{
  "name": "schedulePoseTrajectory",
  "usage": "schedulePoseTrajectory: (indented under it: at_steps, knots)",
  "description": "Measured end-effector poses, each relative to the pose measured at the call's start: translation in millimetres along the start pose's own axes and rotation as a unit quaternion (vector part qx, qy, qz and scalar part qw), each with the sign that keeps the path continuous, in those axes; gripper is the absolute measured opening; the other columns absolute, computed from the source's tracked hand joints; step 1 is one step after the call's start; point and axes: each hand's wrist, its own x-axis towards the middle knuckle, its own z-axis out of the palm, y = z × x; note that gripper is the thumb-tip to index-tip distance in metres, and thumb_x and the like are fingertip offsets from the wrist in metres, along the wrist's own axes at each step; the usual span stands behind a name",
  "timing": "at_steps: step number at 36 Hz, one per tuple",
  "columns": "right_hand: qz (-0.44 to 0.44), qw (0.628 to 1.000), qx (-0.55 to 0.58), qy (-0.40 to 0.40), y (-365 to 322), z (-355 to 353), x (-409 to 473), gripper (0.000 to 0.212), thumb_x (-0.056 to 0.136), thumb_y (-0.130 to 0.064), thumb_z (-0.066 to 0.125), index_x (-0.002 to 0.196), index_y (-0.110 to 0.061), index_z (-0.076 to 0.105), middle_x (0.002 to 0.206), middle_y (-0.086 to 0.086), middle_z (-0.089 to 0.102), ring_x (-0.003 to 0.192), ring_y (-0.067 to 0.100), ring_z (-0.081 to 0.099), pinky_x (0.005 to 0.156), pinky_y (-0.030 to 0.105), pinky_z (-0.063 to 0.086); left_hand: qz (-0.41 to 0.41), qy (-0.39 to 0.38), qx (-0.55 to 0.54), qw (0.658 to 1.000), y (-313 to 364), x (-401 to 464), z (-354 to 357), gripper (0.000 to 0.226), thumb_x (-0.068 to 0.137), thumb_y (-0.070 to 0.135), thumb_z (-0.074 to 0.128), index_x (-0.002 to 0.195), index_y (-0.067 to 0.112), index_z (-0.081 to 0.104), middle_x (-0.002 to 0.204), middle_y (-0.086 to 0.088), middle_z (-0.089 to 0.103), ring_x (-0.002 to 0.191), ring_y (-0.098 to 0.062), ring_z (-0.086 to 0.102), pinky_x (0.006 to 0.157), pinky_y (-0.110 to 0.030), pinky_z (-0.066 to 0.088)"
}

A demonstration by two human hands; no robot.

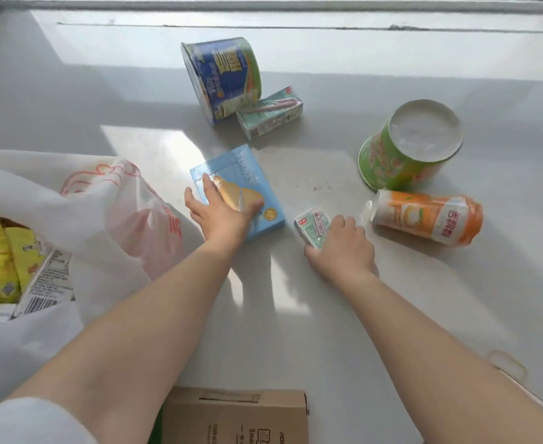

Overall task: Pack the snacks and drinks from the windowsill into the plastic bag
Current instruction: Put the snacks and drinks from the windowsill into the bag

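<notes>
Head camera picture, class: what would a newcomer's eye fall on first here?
Two bare forearms reach across the windowsill: the left hand lies on a light blue snack box, and the right hand grips a small drink carton. Beyond them, bright tubs and cups lie tipped over, blue, green and orange. A white plastic bag gapes at left.

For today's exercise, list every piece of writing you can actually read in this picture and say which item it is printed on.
"Sma", cut off: cardboard box.
Large white Chinese characters, blurred: orange cup.
Pale lettering, upside down, unreadable: blue box.
Blurred print: blue tub, both drink cartons.
Barcode, unreadable: plastic bag.
</notes>
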Motion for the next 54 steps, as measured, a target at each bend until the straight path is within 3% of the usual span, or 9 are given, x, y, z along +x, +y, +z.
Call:
schedulePoseTrajectory:
  at_steps: [4, 11, 14, 19, 24, 34, 39, 50, 54]
  knots:
    - [0.126, 0.974, 0.189, -0.016, 2.8, 3.1, -12.6, 0.066, 0.077, -0.058, 0.058, 0.121, -0.01, 0.047, 0.121, 0.008, 0.052, 0.113, 0.029, 0.053, 0.089, 0.035, 0.042, -0.044, -0.047, -0.069, 0.996, 1.1, 3.5, -3.7, 0.128, 0.064, 0.043, 0.083, 0.151, 0.019, -0.009, 0.156, -0.009, 0.009, 0.144, -0.024, 0.018, 0.116, -0.037, 0.02]
    - [0.167, 0.748, 0.636, -0.088, 10.1, -15.7, -2.0, 0.033, 0.084, -0.037, 0.064, 0.109, -0.016, 0.064, 0.1, 0.008, 0.071, 0.086, 0.023, 0.069, 0.083, 0.04, 0.056, -0.003, -0.105, -0.027, 0.994, -7.6, -28.9, 7.5, 0.112, 0.064, 0.037, 0.084, 0.149, 0.016, 0.013, 0.147, -0.003, 0.035, 0.138, -0.025, 0.026, 0.108, -0.037, 0.028]
    - [0.149, 0.705, 0.682, -0.125, 5.2, -23.3, -6.2, 0.027, 0.09, -0.034, 0.058, 0.108, -0.015, 0.064, 0.091, 0.005, 0.07, 0.076, 0.02, 0.068, 0.06, 0.028, 0.055, 0.037, -0.131, -0.006, 0.991, -4.5, -48.7, 14.5, 0.084, 0.056, 0.031, 0.089, 0.127, 0.022, 0.045, 0.121, 0.002, 0.056, 0.122, -0.022, 0.045, 0.097, -0.034, 0.041]
    - [0.165, 0.675, 0.703, -0.151, 14.1, -10.4, -35.6, 0.035, 0.092, -0.034, 0.054, 0.121, -0.015, 0.06, 0.106, 0.01, 0.07, 0.08, 0.023, 0.067, 0.056, 0.028, 0.055, -0.018, -0.172, -0.078, 0.982, -15.4, -74.6, 18.0, 0.077, 0.06, 0.052, 0.077, 0.126, 0.025, 0.048, 0.123, 0.001, 0.053, 0.115, -0.021, 0.052, 0.099, -0.042, 0.045]
    - [0.174, 0.67, 0.706, -0.151, 24.6, -1.5, -72.0, 0.033, 0.091, -0.035, 0.055, 0.117, -0.016, 0.06, 0.098, 0.008, 0.071, 0.08, 0.026, 0.068, 0.063, 0.034, 0.054, -0.114, -0.28, -0.164, 0.939, -13.3, -93.1, -0.6, 0.054, 0.084, 0.06, 0.055, 0.121, 0.02, 0.057, 0.113, -0.005, 0.064, 0.099, -0.027, 0.065, 0.086, -0.041, 0.054]
    - [0.147, 0.643, 0.751, 0.0, 12.3, -41.2, -145.1, 0.052, 0.072, -0.044, 0.069, 0.113, -0.015, 0.058, 0.104, 0.01, 0.07, 0.089, 0.028, 0.069, 0.083, 0.047, 0.051, 0.056, -0.265, -0.081, 0.959, 26.4, -143.9, -61.7, 0.051, 0.084, 0.066, 0.047, 0.107, 0.021, 0.053, 0.104, -0.004, 0.064, 0.091, -0.024, 0.063, 0.081, -0.039, 0.054]
    - [0.07, 0.67, 0.737, 0.052, -8.3, -86.2, -189.6, 0.017, 0.088, -0.031, 0.061, 0.102, -0.021, 0.059, 0.092, 0.002, 0.066, 0.077, 0.018, 0.066, 0.063, 0.03, 0.052, 0.127, -0.235, -0.145, 0.953, 26.9, -173.4, -112.5, 0.04, 0.08, 0.048, 0.067, 0.105, 0.021, 0.049, 0.105, -0.001, 0.064, 0.09, -0.019, 0.063, 0.069, -0.03, 0.052]
    - [-0.104, 0.682, 0.724, 0.008, -163.0, -125.7, -269.1, 0.067, 0.058, -0.048, 0.071, 0.113, -0.012, 0.059, 0.108, 0.014, 0.068, 0.102, 0.033, 0.066, 0.088, 0.054, 0.052, 0.237, -0.071, -0.274, 0.929, -29.4, -164.3, -285.0, 0.031, 0.081, 0.052, 0.065, 0.09, 0.027, 0.049, 0.092, 0.003, 0.063, 0.087, -0.018, 0.063, 0.073, -0.031, 0.053]
    - [-0.164, 0.721, 0.672, -0.036, -228.2, -121.3, -273.4, 0.043, 0.068, -0.041, 0.066, 0.105, -0.02, 0.062, 0.097, 0.005, 0.07, 0.092, 0.026, 0.069, 0.079, 0.044, 0.057, 0.242, -0.001, -0.291, 0.925, -65.1, -137.6, -346.6, 0.028, 0.083, 0.046, 0.064, 0.082, 0.025, 0.045, 0.083, 0.004, 0.059, 0.072, -0.013, 0.06, 0.051, -0.016, 0.05]
